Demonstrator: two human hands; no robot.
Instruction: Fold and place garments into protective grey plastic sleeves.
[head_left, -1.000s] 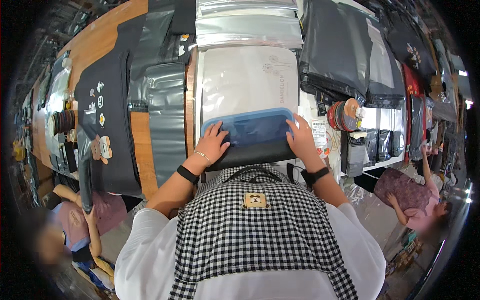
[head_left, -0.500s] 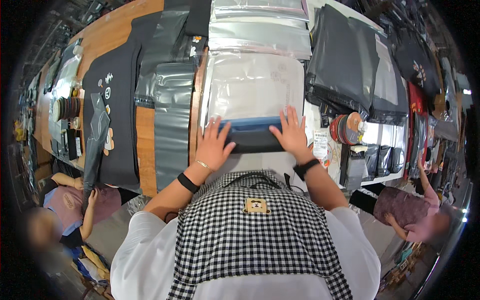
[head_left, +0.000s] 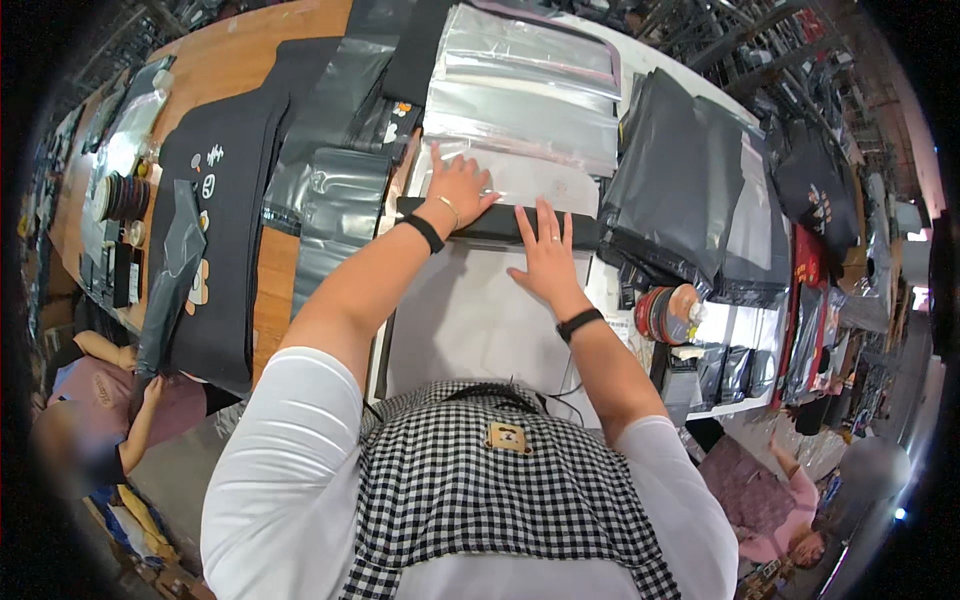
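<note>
A black folded or rolled bundle [head_left: 492,224] lies crosswise in front of me on a pale grey board [head_left: 470,310]. My left hand [head_left: 462,190] is beyond the bundle's left part, fingers spread over a clear plastic bag [head_left: 535,178]. Across the bundle's right part rest the outstretched fingers of my right hand [head_left: 550,262], palm down on its near side. Neither hand is closed around anything. Whether the bundle sits inside the clear bag or on top of it, I cannot tell.
Clear plastic bags [head_left: 530,65] are stacked at the far side. Dark packaged stacks [head_left: 665,180] and tape rolls [head_left: 660,315] stand on the right; grey plastic bags [head_left: 345,210] and black printed fabric [head_left: 230,200] lie left. A person [head_left: 110,390] works at left, another [head_left: 750,485] at right.
Both hands have moved away from me, the left one farther. The black bundle now lies farther up the board, and more of the grey board shows on the near side.
</note>
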